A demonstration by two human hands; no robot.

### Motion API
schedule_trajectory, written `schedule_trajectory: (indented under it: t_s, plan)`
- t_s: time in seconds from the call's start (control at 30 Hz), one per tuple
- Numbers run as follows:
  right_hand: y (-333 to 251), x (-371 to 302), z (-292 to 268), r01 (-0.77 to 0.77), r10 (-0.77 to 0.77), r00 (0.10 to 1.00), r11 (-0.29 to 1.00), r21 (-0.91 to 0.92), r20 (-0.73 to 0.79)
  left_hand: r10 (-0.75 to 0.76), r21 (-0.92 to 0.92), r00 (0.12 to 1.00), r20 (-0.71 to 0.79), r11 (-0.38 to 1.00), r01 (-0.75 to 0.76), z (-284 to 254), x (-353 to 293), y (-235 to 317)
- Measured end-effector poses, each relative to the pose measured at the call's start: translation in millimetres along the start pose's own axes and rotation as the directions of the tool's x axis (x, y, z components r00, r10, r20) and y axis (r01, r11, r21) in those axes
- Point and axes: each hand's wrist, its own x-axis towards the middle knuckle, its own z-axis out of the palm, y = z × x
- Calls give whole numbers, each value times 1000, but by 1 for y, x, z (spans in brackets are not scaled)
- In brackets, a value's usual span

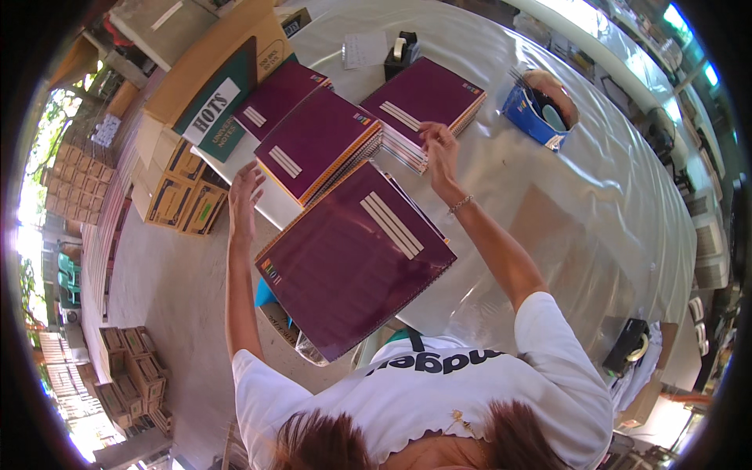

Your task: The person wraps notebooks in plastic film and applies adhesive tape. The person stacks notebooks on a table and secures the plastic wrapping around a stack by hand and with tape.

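Note:
Several stacks of maroon spiral notebooks lie on a table under clear plastic sheeting (pixel 595 204). The nearest stack (pixel 352 258) overhangs the table edge just in front of my chest. Beyond it are a middle stack (pixel 317 145), a far-right stack (pixel 423 98) and a far-left stack (pixel 274 98). My left hand (pixel 247 188) is raised with spread fingers beside the left side of the middle stack, holding nothing. My right hand (pixel 439 145), a bracelet on its wrist, has bent fingertips at the near edge of the far-right stack, between it and the middle stack.
A black tape dispenser (pixel 403 51) and a white sheet (pixel 364 48) sit at the far side. A blue box (pixel 540 110) of small items is to the right. A green-lidded carton (pixel 223 102) and cardboard boxes (pixel 188 196) stand left. Another tape dispenser (pixel 630 345) is near right.

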Motion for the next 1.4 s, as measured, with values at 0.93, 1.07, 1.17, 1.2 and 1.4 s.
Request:
schedule_trajectory:
  t_s: [0.93,1.07,1.17,1.2,1.4]
  plan:
    - [-34,65,-39,-753,794,601,526,396,88,122,499,755,644,681,-536,179,144,-21]
    - [-34,76,-36,-790,814,581,557,258,22,175,492,740,650,645,-585,182,138,-17]
    - [-14,81,-43,-642,712,702,614,460,30,164,492,742,650,653,-576,192,139,-13]
    - [-23,77,-34,-642,740,670,615,458,-54,141,514,762,631,660,-548,190,136,-14]
    - [-20,79,-27,-613,715,689,662,431,-118,137,535,776,616,650,-539,183,136,-17]
